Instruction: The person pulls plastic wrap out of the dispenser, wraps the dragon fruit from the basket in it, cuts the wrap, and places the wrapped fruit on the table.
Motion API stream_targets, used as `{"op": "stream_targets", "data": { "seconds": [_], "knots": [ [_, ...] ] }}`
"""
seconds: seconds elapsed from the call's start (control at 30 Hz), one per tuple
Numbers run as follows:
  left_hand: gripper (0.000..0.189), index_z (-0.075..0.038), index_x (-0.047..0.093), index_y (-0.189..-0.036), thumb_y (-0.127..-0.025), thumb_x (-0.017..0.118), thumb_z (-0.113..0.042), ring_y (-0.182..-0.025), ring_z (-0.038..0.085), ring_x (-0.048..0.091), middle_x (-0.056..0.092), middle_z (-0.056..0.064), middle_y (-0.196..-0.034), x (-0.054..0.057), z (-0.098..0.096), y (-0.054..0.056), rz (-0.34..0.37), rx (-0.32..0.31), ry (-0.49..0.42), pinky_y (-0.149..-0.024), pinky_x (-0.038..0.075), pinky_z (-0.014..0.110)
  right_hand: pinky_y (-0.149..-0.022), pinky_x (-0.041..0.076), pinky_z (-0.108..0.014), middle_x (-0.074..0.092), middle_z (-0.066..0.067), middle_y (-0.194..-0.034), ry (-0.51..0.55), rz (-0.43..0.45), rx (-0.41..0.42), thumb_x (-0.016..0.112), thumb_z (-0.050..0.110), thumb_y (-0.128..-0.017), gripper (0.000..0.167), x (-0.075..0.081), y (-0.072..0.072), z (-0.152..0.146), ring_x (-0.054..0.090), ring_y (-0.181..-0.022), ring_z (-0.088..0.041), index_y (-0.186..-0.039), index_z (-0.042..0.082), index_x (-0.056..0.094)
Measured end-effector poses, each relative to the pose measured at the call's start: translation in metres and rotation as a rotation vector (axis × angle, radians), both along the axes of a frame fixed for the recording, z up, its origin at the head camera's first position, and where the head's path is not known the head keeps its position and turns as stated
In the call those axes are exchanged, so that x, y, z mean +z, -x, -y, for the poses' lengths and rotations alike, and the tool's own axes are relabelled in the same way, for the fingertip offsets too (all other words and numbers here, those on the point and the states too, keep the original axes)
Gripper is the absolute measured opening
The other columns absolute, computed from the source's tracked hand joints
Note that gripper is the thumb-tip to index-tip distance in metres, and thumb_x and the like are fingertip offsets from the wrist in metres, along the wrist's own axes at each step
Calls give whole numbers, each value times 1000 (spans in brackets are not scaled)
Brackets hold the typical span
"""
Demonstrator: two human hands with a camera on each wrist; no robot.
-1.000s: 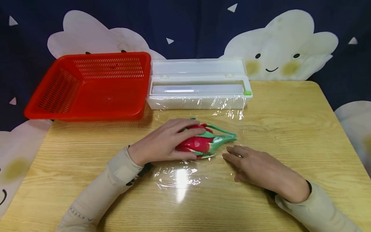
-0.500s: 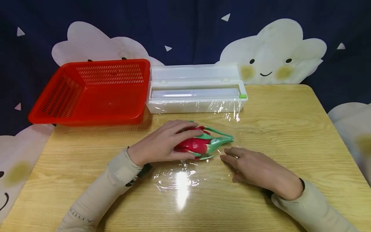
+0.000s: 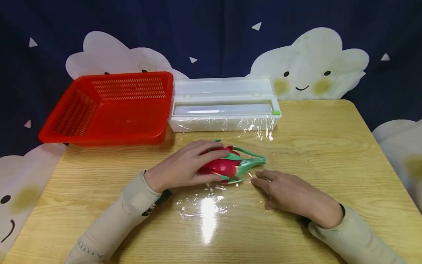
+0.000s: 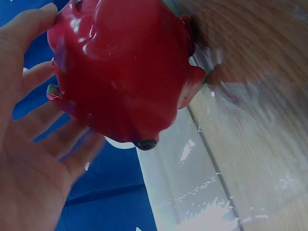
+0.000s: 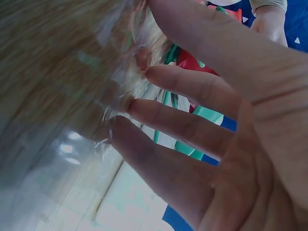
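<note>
A red dragon fruit with green-tipped scales [image 3: 224,167] lies on its side on the table, its green tips pointing right. My left hand [image 3: 184,165] grips it from the left, fingers over the top and thumb along the near side. In the left wrist view its rounded red end and dark stub face the palm. Clear cling film [image 3: 194,211] spreads flat under the fruit, showing by its glints. My right hand [image 3: 293,194] is right of the fruit's tips, palm down. In the right wrist view its extended fingertips touch the crinkled film [image 5: 115,82].
Behind the fruit stands a white cling film box [image 3: 224,124], lid raised, with the roll [image 3: 221,109] inside and film drawn over its front. A green slider [image 3: 276,112] sits at its right end. To its left is a red plastic basket [image 3: 128,123]. A cloud-print curtain hangs behind.
The head view has tilted up a little, so the scene sits lower in it. Both hands keep their places, the left on the dragon fruit, the right at the film.
</note>
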State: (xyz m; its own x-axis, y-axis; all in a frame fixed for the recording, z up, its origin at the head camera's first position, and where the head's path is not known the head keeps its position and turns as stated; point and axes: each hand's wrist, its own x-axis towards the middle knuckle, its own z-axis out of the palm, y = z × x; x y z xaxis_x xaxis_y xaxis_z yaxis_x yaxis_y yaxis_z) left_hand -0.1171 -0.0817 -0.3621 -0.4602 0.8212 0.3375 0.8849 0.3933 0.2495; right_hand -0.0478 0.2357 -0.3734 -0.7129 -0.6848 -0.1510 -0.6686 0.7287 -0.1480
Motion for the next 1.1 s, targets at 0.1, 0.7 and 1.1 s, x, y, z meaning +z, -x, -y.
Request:
{"op": "stream_targets", "data": {
  "seconds": [0.1, 0.7, 1.1],
  "knots": [
    [66, -23, 52, -151, -93, 74, -46, -136, 21, 56, 58, 7, -148, 0, 2, -1, -1, 0, -11, -114, 52, 41, -94, 61, -47, 64, -17, -140, 12, 8, -1, 89, 31, -79, 69, -1, 0, 0, 66, -125, -34, -138, 7, 64],
    [58, -16, 66, -137, -85, 84, -33, -133, 24, 58, 62, 11, -144, -9, 23, -9, -103, 16, -119, -111, 53, 43, -102, 57, -51, 62, -17, -144, 15, 67, -15, 88, 27, -82, 66, -2, 1, 0, 62, -130, -37, -140, 7, 63],
    [48, -14, 69, -132, -87, 82, -28, -130, 25, 61, 63, 11, -141, -18, 37, -12, -116, 12, -221, -108, 56, 42, -100, 58, -53, 60, -18, -145, -3, 67, 10, 84, 27, -85, 65, 0, 2, -2, 62, -130, -38, -142, 6, 62]
  ]
}}
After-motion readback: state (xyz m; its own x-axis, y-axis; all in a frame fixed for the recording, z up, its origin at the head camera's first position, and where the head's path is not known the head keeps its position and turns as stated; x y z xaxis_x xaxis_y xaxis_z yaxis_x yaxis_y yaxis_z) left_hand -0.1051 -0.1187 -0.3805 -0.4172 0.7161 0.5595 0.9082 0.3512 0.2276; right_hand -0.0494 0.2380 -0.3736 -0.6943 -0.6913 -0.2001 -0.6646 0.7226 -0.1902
